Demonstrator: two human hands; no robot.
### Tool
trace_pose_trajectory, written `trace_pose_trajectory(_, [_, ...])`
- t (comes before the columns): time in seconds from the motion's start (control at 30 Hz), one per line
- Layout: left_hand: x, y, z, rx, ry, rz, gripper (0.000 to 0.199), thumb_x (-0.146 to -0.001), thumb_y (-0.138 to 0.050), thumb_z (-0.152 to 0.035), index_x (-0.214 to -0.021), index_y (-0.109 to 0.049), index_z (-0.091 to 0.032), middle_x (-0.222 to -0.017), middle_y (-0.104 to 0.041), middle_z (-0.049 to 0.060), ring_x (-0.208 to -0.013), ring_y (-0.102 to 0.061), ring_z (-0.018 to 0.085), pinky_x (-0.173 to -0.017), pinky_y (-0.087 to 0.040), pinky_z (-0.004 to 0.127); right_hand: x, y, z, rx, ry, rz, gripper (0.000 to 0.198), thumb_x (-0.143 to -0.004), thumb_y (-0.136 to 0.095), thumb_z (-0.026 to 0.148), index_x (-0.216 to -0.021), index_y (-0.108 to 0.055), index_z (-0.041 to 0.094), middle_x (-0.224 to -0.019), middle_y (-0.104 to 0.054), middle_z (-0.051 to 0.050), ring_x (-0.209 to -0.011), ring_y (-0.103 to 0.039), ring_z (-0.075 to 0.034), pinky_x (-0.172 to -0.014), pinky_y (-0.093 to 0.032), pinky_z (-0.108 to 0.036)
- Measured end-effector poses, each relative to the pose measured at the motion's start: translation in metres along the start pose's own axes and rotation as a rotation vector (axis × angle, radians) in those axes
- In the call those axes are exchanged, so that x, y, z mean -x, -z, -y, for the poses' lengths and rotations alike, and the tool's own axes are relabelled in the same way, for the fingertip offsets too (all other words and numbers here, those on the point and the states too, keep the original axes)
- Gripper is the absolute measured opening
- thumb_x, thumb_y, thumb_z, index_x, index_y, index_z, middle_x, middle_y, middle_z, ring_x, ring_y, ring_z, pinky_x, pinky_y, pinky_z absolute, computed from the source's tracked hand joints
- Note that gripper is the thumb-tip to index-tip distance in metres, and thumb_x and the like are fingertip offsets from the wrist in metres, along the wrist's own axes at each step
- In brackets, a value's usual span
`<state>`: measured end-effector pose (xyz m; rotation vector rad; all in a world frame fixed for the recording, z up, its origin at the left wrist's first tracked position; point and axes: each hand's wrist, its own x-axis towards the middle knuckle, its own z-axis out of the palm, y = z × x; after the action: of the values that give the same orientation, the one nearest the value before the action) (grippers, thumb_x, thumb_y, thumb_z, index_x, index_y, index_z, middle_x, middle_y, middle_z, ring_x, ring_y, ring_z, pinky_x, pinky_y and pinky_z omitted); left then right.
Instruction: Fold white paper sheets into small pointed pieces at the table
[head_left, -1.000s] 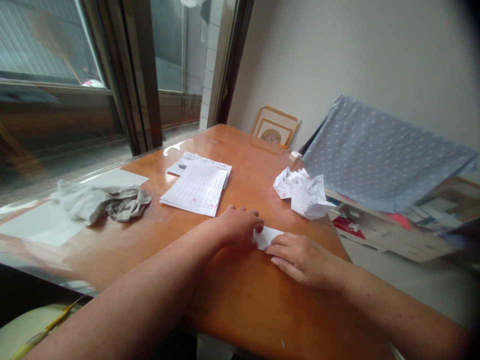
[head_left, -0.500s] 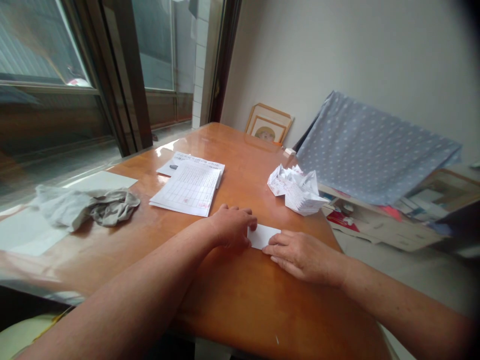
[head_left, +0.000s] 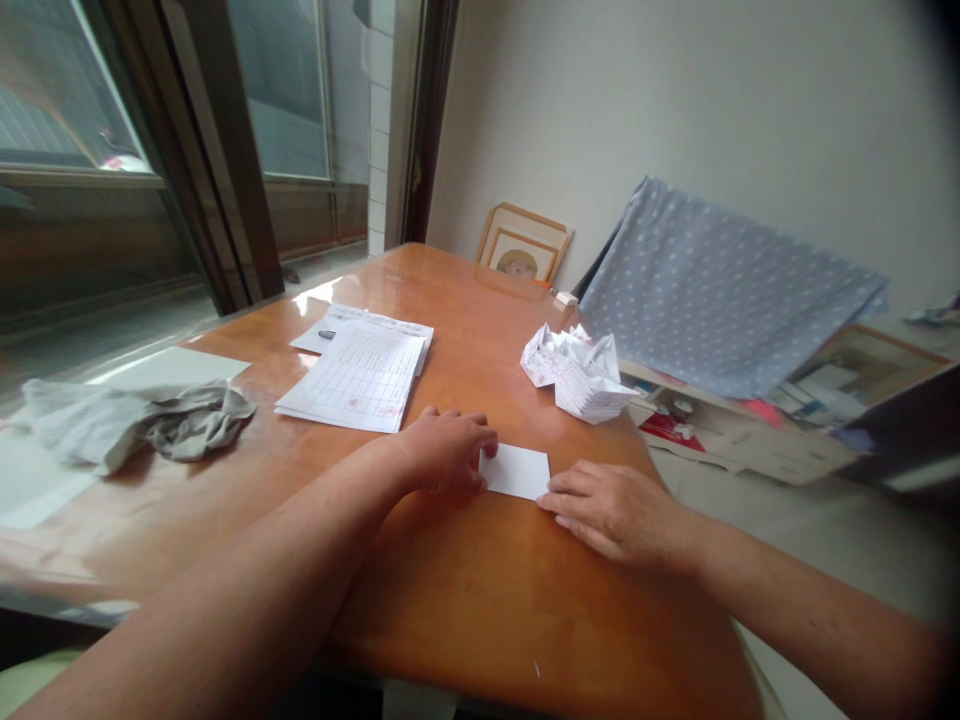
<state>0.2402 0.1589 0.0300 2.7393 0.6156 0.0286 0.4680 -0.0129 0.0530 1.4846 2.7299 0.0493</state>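
A small white rectangle of paper (head_left: 517, 471), which looks folded, lies flat on the brown wooden table (head_left: 465, 570). My left hand (head_left: 448, 450) is at its left end, the curled fingers and thumb holding that edge down. On the opposite side my right hand (head_left: 611, 508) rests palm down with fingers stretched out. Its fingertips touch or nearly touch the lower right corner of the paper. Beyond my right hand stands a folded-paper piece (head_left: 577, 370) with many pointed layers, made from printed sheets.
Left of centre lies a stack of printed sheets (head_left: 352, 380) with a dark pen or clip (head_left: 327, 334) on it. A crumpled grey cloth (head_left: 195, 420) is at the far left. Picture frames (head_left: 521, 245) lean behind the table; a dotted blue cloth (head_left: 727, 290) hangs at right.
My right fingers have slid right, off the paper, so more of its surface shows. My left hand stays at the left edge. The whole view has shifted slightly.
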Motion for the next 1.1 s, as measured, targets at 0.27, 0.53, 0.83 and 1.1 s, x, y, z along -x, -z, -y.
trace_pose_trajectory(0.27, [-0.002,-0.002,0.003,0.015,-0.002,-0.001,0.036,-0.072,-0.070,-0.043,-0.105,-0.066,-0.032,-0.114,-0.064,0.003,-0.102,-0.061,0.029,-0.090,-0.040,0.045,0.014,-0.002,-0.001,-0.017,-0.054,-0.013,0.033,-0.098,-0.052,0.025,-0.127,-0.067,0.027,-0.115,-0.072,-0.008,-0.101,-0.064,-0.022,-0.088,-0.053,-0.037])
trace_pose_trajectory(0.53, [0.000,0.000,0.002,0.009,-0.010,-0.004,0.035,-0.071,-0.069,-0.043,-0.104,-0.066,-0.031,-0.114,-0.064,0.004,-0.102,-0.061,0.030,-0.087,-0.041,0.045,0.025,-0.005,0.001,-0.010,-0.136,0.018,0.030,-0.098,-0.051,0.023,-0.123,-0.068,0.027,-0.120,-0.070,-0.006,-0.106,-0.063,-0.023,-0.091,-0.053,-0.040])
trace_pose_trajectory(0.83, [0.002,-0.002,0.002,0.016,-0.047,-0.035,0.038,-0.070,-0.069,-0.040,-0.106,-0.066,-0.029,-0.113,-0.064,0.005,-0.101,-0.062,0.029,-0.090,-0.042,0.044,-0.013,-0.008,0.018,-0.127,-0.464,-0.128,0.038,-0.096,-0.052,0.028,-0.134,-0.059,0.023,-0.130,-0.066,-0.009,-0.116,-0.062,-0.026,-0.101,-0.049,-0.043])
trace_pose_trajectory(1.1, [0.004,-0.001,0.005,0.026,-0.084,-0.036,0.042,-0.069,-0.070,-0.037,-0.110,-0.066,-0.028,-0.114,-0.063,0.006,-0.099,-0.064,0.030,-0.088,-0.044,0.044,-0.046,-0.014,0.019,-0.351,-0.567,-0.082,0.070,-0.089,-0.062,0.044,-0.153,-0.041,0.025,-0.153,-0.049,-0.010,-0.136,-0.050,-0.031,-0.112,-0.038,-0.047])
